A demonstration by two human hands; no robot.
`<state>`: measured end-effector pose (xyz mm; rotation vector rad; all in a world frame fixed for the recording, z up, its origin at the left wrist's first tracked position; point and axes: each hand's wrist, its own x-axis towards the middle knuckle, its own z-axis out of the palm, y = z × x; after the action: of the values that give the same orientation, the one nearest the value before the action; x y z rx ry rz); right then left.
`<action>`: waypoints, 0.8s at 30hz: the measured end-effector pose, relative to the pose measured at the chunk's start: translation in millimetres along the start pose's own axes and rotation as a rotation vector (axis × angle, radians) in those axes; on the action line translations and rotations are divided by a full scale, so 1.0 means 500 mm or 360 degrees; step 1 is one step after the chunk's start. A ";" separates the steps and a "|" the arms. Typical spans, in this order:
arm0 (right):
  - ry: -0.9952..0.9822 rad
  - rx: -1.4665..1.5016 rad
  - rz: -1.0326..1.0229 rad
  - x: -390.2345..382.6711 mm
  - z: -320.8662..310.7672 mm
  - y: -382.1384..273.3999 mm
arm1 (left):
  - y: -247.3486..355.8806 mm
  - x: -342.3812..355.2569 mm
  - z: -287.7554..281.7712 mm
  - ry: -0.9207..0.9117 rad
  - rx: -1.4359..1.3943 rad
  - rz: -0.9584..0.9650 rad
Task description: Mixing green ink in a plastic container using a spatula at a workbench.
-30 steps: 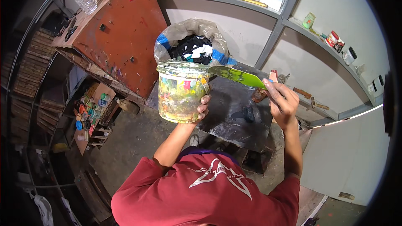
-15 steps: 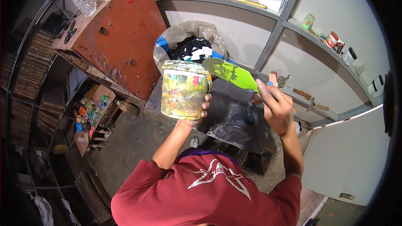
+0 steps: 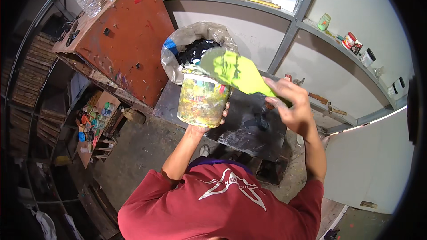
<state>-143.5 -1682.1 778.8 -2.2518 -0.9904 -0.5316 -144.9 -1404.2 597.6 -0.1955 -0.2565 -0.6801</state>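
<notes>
My left hand (image 3: 199, 129) supports a paint-smeared plastic bucket (image 3: 202, 102) from underneath, its fingers wrapped round the right side. Dried yellow, white and multicoloured paint covers the bucket's wall; what is inside cannot be seen. In my right hand (image 3: 294, 106) is a wide, bright green spatula (image 3: 244, 78), gripped at its narrow end. Its broad blade lies over the bucket's rim, and dark and lime smears mark its face. From this angle I cannot tell whether blade and rim touch.
Below the bucket stands a dark, paint-marked table (image 3: 240, 126). Behind it, a plastic-lined bin (image 3: 171, 58) holds dark and white scraps. A rusty-red cabinet (image 3: 124, 44) rises on the left, with bottles on top. Wall shelves (image 3: 342, 44) carry jars. Paint pots (image 3: 95, 122) crowd a low stand.
The spatula has swung left over the bucket's rim, its broad face turned more toward me. The bucket has shifted slightly right and tilted a little.
</notes>
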 end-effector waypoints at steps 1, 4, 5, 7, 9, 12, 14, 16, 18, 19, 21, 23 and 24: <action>-0.0010 0.0257 0.0152 0.009 -0.010 -0.007 | 0.002 -0.001 -0.001 0.0001 -0.0003 -0.0004; 0.0093 0.0475 0.0324 0.023 -0.027 -0.012 | 0.002 0.010 0.015 -0.0065 0.0042 -0.0022; 0.0160 0.0380 0.0299 0.023 -0.029 -0.006 | 0.007 0.008 0.017 -0.0070 0.0042 -0.0025; 0.0177 0.0286 0.0303 0.024 -0.044 -0.011 | 0.021 0.002 0.019 -0.0052 0.0145 -0.0014; 0.0150 0.0165 0.0269 0.011 -0.054 -0.010 | 0.034 -0.008 0.012 -0.0049 0.0114 -0.0021; 0.0186 0.0006 0.0188 -0.011 -0.048 -0.015 | 0.049 -0.015 0.014 -0.0048 0.0178 0.0001; 0.0274 -0.0169 -0.0034 -0.023 -0.031 0.002 | 0.050 -0.017 0.024 0.0031 0.0168 0.0029; 0.0275 -0.0258 -0.0078 -0.036 -0.017 0.013 | 0.045 -0.016 0.032 0.0011 0.0176 0.0036; 0.0292 -0.0302 -0.0114 -0.045 0.001 0.025 | 0.046 -0.016 0.032 -0.0010 0.0187 0.0042; 0.0291 -0.0306 -0.0116 -0.049 0.009 0.029 | 0.047 -0.016 0.028 -0.0010 0.0154 0.0023; 0.0237 -0.0185 0.0006 -0.057 0.019 0.033 | 0.051 -0.016 0.019 -0.0016 0.0117 0.0006; 0.0228 -0.0135 0.0059 -0.060 0.028 0.031 | 0.054 -0.016 0.012 -0.0043 0.0156 0.0024; 0.0223 -0.0081 0.0114 -0.060 0.031 0.029 | 0.054 -0.014 0.010 -0.0046 0.0151 0.0024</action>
<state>-150.0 -1695.0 744.8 -2.2507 -0.8316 -0.6798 -133.8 -1377.9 597.9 -0.1162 -0.3139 -0.6493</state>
